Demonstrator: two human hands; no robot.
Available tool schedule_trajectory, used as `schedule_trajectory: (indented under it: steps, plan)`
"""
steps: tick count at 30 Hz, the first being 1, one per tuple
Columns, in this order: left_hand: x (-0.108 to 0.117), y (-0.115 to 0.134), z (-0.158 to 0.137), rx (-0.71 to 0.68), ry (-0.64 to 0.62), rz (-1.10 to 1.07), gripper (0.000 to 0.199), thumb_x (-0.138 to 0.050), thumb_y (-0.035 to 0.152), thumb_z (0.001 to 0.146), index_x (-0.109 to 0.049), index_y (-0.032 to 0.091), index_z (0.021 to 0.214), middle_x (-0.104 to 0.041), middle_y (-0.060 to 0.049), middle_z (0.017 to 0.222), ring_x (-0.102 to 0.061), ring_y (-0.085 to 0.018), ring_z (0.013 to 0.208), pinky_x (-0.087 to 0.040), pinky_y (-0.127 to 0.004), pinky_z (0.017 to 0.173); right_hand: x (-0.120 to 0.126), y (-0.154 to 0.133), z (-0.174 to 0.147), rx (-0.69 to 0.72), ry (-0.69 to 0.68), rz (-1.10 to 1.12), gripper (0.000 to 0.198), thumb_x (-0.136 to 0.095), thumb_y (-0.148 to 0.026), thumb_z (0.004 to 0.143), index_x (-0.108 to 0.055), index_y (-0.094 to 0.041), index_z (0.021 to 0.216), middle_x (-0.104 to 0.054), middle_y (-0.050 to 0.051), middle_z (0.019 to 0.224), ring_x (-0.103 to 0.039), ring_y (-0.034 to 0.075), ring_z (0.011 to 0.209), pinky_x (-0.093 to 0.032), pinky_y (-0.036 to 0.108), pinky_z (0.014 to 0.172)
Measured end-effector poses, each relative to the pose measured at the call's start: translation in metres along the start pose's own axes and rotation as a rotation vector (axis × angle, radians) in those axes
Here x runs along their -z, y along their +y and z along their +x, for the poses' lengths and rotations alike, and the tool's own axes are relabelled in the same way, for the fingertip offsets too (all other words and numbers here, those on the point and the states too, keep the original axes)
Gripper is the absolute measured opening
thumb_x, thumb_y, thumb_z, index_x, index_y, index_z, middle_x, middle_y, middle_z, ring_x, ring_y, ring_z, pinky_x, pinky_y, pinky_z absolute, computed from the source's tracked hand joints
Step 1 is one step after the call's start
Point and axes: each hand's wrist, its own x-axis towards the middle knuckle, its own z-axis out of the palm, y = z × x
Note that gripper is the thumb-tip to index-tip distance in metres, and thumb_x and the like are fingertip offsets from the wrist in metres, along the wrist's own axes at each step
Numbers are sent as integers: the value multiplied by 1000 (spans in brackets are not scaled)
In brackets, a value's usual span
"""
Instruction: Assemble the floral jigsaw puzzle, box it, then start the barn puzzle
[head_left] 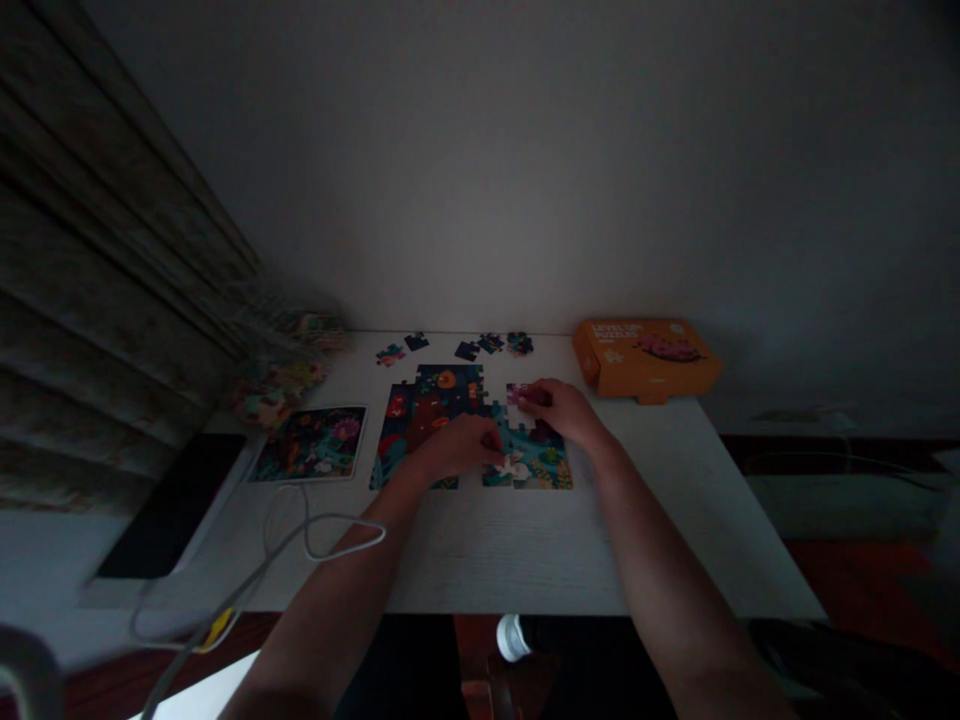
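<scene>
A partly joined jigsaw puzzle [431,405] with dark blue, red and teal forest art lies flat on the white table. My left hand [466,445] rests over its lower middle, fingers bent, the fingertips close to a section with a white rabbit [515,467]; whether they hold a piece is hidden. At the puzzle's upper right, my right hand [559,405] pinches a purple puzzle piece [519,393] beside a gap where the white tabletop shows. Several loose puzzle pieces [491,343] lie behind the puzzle, near the wall.
An orange puzzle box [656,358] stands at the back right. To the left are a picture card [311,443], a black flat device [174,505] and a looping white cable [322,520]. More pieces in a clear plastic bag [277,385] sit by the curtain [112,230].
</scene>
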Motion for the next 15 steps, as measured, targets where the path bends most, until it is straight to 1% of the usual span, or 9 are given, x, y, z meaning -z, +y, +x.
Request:
schedule_trajectory:
  steps: [6,11,15]
  plan:
    - [-7,7,-2,-30,4,56,4,-74,23,78,-70,22,77,-70,1,76,-65,-17,73,-45,-27,67,1,0,0,10,2,-26,19,-73,-40,89,-74,-22,96,-74,5,88,-66,20,78,-43,29,66]
    - [-11,2,0,-83,44,152,6,-74,25,79,-68,22,78,-70,-3,92,-65,-19,82,-47,-30,72,1,0,0,20,-1,-35,20,-73,-41,89,-73,-22,97,-74,5,90,-66,20,79,-43,29,66]
    - [-11,-3,1,-92,36,164,9,-73,25,79,-68,23,86,-69,-3,99,-65,-20,88,-48,-29,75,0,1,0,16,6,-42,21,-74,-40,88,-74,-23,99,-75,5,91,-66,20,78,-43,28,66]
